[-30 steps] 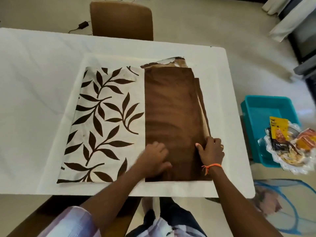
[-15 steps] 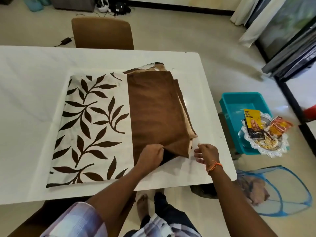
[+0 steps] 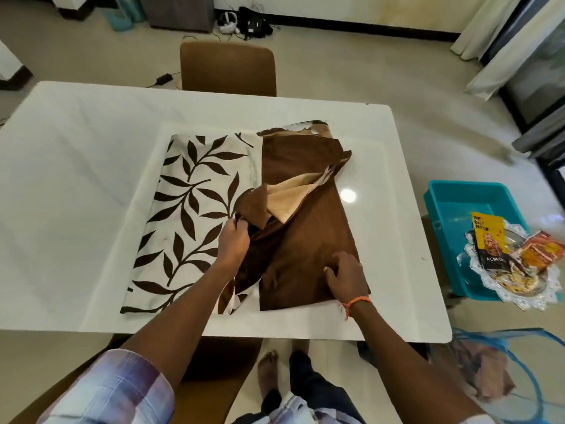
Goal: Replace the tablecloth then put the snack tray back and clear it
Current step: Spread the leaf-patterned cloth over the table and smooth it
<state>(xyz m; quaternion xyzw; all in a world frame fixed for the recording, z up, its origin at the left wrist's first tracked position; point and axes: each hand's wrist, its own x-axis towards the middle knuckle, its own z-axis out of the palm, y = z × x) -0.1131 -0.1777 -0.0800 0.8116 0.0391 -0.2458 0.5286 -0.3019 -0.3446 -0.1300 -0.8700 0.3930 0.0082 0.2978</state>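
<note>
I see a folded tablecloth, part cream fabric with a dark brown leaf print and part plain brown fabric [image 3: 308, 240], lying on the white rectangular tabletop [image 3: 76, 179], toward its right half and near the front edge. My left hand [image 3: 234, 241] is closed in a pinch on a lifted brown corner of the tablecloth, at the seam between the leaf print and the plain brown. The raised flap shows a tan underside [image 3: 287, 197] just behind that hand. My right hand [image 3: 347, 275] rests on the plain brown panel near the front right corner of the tablecloth, fingers curled and bunching the fabric under them; I cannot tell whether they have actually gripped a fold. An orange thread band [image 3: 356, 301] circles that wrist.

Beyond the right edge of the tabletop, a teal rectangular plastic tub [image 3: 458, 203] stands on the floor. The silver snack tray with a white lace-like rim [image 3: 519, 296] sits across the tub's front right corner, carrying a yellow and black snack packet [image 3: 487, 237] and an orange packet [image 3: 542, 249]. In front of the tub, by the tabletop's front right corner, a blue mesh hamper [image 3: 526, 377] holds crumpled brownish cloth. Behind the tabletop, a brown chair [image 3: 227, 67] stands pushed in at the far edge.
</note>
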